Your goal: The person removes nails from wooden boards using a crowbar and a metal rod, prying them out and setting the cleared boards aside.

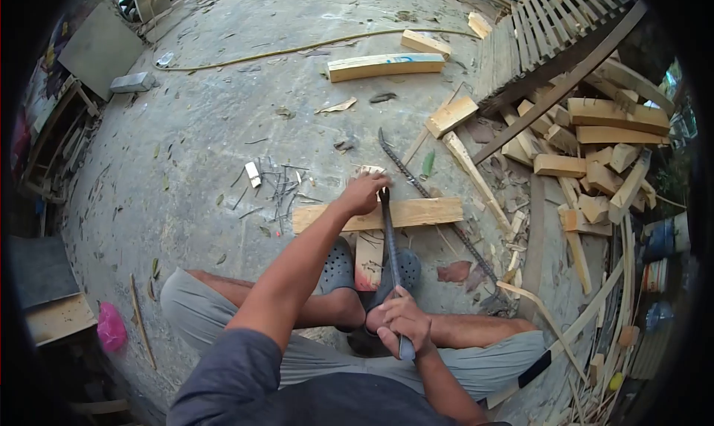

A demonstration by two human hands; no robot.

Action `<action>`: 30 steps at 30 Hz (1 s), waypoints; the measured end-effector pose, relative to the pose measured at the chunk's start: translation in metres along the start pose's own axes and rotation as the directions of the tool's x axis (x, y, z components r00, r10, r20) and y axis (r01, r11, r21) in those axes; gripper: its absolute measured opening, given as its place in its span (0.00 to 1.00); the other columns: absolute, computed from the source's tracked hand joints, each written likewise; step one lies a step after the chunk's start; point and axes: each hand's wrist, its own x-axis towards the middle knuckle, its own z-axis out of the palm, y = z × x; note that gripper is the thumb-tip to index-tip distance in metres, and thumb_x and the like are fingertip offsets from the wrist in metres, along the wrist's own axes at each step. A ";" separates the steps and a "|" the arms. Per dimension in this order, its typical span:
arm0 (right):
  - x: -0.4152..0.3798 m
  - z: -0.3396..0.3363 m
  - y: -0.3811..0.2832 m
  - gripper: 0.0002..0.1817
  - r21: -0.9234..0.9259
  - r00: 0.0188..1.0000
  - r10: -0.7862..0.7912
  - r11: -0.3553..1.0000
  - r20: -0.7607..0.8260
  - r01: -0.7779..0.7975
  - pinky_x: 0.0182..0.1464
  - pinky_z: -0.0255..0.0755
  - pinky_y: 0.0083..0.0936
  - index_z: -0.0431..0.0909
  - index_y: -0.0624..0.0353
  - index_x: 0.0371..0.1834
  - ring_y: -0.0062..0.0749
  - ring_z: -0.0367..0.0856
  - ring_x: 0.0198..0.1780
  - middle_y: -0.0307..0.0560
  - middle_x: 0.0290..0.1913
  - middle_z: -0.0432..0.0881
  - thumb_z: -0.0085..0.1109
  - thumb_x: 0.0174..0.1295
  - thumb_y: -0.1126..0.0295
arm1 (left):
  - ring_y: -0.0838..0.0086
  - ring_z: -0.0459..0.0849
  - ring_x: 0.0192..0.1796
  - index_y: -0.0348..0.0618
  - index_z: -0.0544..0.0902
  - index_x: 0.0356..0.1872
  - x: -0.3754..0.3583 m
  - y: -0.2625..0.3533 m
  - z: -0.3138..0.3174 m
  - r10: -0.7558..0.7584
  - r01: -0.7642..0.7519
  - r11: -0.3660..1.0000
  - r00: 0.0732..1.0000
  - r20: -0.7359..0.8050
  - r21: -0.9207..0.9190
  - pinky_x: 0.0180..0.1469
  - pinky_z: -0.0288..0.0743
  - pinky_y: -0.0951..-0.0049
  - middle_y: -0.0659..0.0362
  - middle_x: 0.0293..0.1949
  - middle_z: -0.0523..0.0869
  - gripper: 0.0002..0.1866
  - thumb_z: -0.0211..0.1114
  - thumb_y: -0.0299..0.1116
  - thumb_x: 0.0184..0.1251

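Near the centre, my left hand (pixel 364 193) is closed at the top end of a dark metal bar (pixel 391 240); what its fingers grip is too small to make out. Lower down, my right hand (pixel 405 322) wraps round the bar's lower end. Beneath the bar's upper part, a wooden plank (pixel 424 212) lies crosswise over another wood block (pixel 369 259) with nails in it and a red-marked end. The block sits between my two feet in grey clogs. Loose nails (pixel 279 192) and a small white block (pixel 253 175) are on the ground left of the plank.
A ribbed rod (pixel 405 175) lies beyond the plank. Cut timber (pixel 610 158) is piled at the right beside a slatted wooden frame (pixel 550 32). Further ahead are a long beam (pixel 385 67) and a yellow hose (pixel 297 48). A pink bag (pixel 111 327) is at the left.
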 end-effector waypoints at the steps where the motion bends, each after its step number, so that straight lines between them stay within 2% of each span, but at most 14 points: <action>1: 0.003 -0.006 0.002 0.13 0.014 1.000 -0.014 1.000 -0.004 0.015 0.72 0.69 0.55 0.75 0.57 0.18 0.41 0.88 0.43 0.42 0.28 0.82 0.71 0.53 0.75 | 0.48 0.81 0.62 0.49 0.85 0.53 0.008 -0.002 0.001 -0.010 0.013 0.999 0.996 0.083 -0.037 0.59 0.78 0.49 0.50 0.57 0.86 0.19 0.63 0.25 0.59; 3: 0.002 -0.024 0.006 0.12 0.035 1.000 0.002 0.999 0.016 -0.003 0.73 0.68 0.55 0.75 0.58 0.18 0.40 0.88 0.42 0.43 0.27 0.81 0.70 0.54 0.76 | 0.51 0.87 0.52 0.47 0.88 0.42 0.022 -0.008 -0.002 -0.014 0.041 0.994 0.967 0.253 -0.099 0.52 0.81 0.53 0.54 0.43 0.92 0.11 0.62 0.24 0.60; 6: 0.010 -0.047 0.001 0.12 0.162 0.997 0.055 0.986 -0.061 -0.044 0.64 0.74 0.49 0.74 0.60 0.17 0.37 0.84 0.34 0.44 0.23 0.78 0.66 0.54 0.75 | 0.52 0.89 0.41 0.46 0.87 0.36 0.019 -0.021 -0.005 0.137 -0.130 0.990 0.975 0.174 -0.051 0.44 0.83 0.59 0.55 0.33 0.91 0.08 0.63 0.23 0.60; 7: 0.018 -0.056 0.000 0.12 0.212 0.995 0.057 0.977 -0.085 -0.038 0.59 0.75 0.47 0.74 0.61 0.17 0.36 0.82 0.32 0.44 0.22 0.77 0.66 0.55 0.74 | 0.54 0.88 0.45 0.47 0.87 0.36 0.017 -0.023 -0.006 0.278 -0.285 0.957 0.953 0.123 0.042 0.50 0.81 0.59 0.55 0.36 0.91 0.07 0.63 0.23 0.61; 10: 0.062 -0.073 -0.017 0.16 0.272 0.989 0.056 0.962 -0.135 -0.017 0.47 0.74 0.41 0.68 0.59 0.14 0.31 0.73 0.24 0.42 0.18 0.72 0.63 0.55 0.70 | 0.57 0.87 0.49 0.46 0.86 0.34 -0.003 -0.004 -0.022 0.387 -0.365 0.920 0.903 -0.184 0.143 0.59 0.77 0.58 0.55 0.36 0.90 0.07 0.62 0.22 0.61; 12: 0.098 -0.081 -0.028 0.19 0.310 0.986 0.056 0.951 -0.155 -0.005 0.40 0.70 0.38 0.64 0.59 0.12 0.29 0.67 0.21 0.40 0.15 0.69 0.62 0.56 0.68 | 0.56 0.86 0.49 0.44 0.85 0.35 -0.004 -0.001 -0.038 0.320 -0.333 0.943 0.924 -0.211 -0.026 0.58 0.76 0.57 0.55 0.36 0.88 0.07 0.61 0.21 0.60; 15: 0.147 -0.101 -0.041 0.20 0.419 0.995 0.063 0.908 -0.078 -0.025 0.35 0.69 0.35 0.65 0.63 0.13 0.30 0.65 0.19 0.41 0.15 0.67 0.60 0.58 0.70 | 0.56 0.89 0.42 0.39 0.88 0.40 -0.008 -0.010 -0.072 0.145 -0.145 0.977 0.989 -0.013 -0.153 0.45 0.82 0.61 0.51 0.37 0.90 0.10 0.60 0.19 0.62; 19: 0.212 -0.094 -0.034 0.20 0.376 0.963 0.267 0.890 0.029 -0.258 0.29 0.63 0.29 0.64 0.57 0.13 0.23 0.58 0.16 0.37 0.13 0.62 0.59 0.63 0.69 | 0.60 0.92 0.43 0.40 0.89 0.46 -0.024 0.022 -0.158 -0.047 0.126 0.943 0.967 0.250 -0.309 0.47 0.83 0.62 0.52 0.39 0.93 0.13 0.60 0.19 0.66; 20: 0.222 -0.082 -0.030 0.21 0.283 0.943 0.327 0.901 0.052 -0.329 0.28 0.62 0.28 0.65 0.56 0.14 0.22 0.57 0.16 0.36 0.13 0.62 0.58 0.65 0.69 | 0.59 0.92 0.42 0.39 0.89 0.48 -0.031 0.022 -0.177 0.069 -0.011 0.960 0.978 0.196 -0.281 0.47 0.83 0.61 0.52 0.40 0.93 0.13 0.62 0.21 0.66; 22: 0.239 -0.068 -0.013 0.21 0.158 0.918 0.397 0.905 0.019 -0.395 0.25 0.61 0.26 0.65 0.55 0.15 0.21 0.56 0.15 0.35 0.13 0.61 0.58 0.68 0.67 | 0.59 0.92 0.43 0.40 0.89 0.50 -0.039 -0.005 -0.192 -0.177 0.158 0.981 0.964 0.199 0.110 0.47 0.82 0.61 0.52 0.39 0.93 0.13 0.70 0.28 0.64; 24: 0.248 -0.058 0.013 0.22 0.096 0.906 0.419 0.906 -0.067 -0.412 0.23 0.61 0.26 0.65 0.52 0.16 0.19 0.56 0.15 0.33 0.14 0.61 0.58 0.70 0.65 | 0.56 0.90 0.54 0.42 0.89 0.53 -0.054 -0.046 -0.193 -0.469 0.446 0.880 0.870 0.152 0.163 0.57 0.80 0.54 0.50 0.50 0.92 0.19 0.76 0.37 0.62; 27: 0.280 -0.064 0.050 0.19 0.434 0.810 0.567 0.774 -0.149 -0.461 0.21 0.63 0.30 0.67 0.52 0.18 0.21 0.60 0.14 0.33 0.14 0.63 0.60 0.68 0.66 | 0.51 0.82 0.66 0.43 0.88 0.55 -0.093 -0.059 -0.148 -0.601 0.522 0.634 0.797 -0.062 0.571 0.67 0.71 0.38 0.47 0.63 0.86 0.25 0.79 0.44 0.58; 28: 0.297 -0.066 0.061 0.18 0.443 0.777 0.608 0.749 -0.164 -0.493 0.22 0.64 0.30 0.67 0.51 0.19 0.21 0.60 0.14 0.32 0.14 0.62 0.60 0.68 0.65 | 0.47 0.74 0.73 0.43 0.85 0.60 -0.087 -0.046 -0.140 -0.700 0.573 0.676 0.696 0.159 0.464 0.71 0.59 0.24 0.46 0.69 0.80 0.34 0.80 0.53 0.55; 30: 0.327 -0.066 0.083 0.17 0.463 0.690 0.700 0.681 -0.184 -0.568 0.22 0.65 0.32 0.67 0.48 0.22 0.22 0.59 0.13 0.31 0.15 0.59 0.60 0.68 0.64 | 0.48 0.72 0.75 0.45 0.72 0.73 -0.080 -0.021 -0.084 -0.557 0.470 0.829 0.742 0.373 0.302 0.72 0.57 0.22 0.46 0.71 0.77 0.55 0.83 0.64 0.44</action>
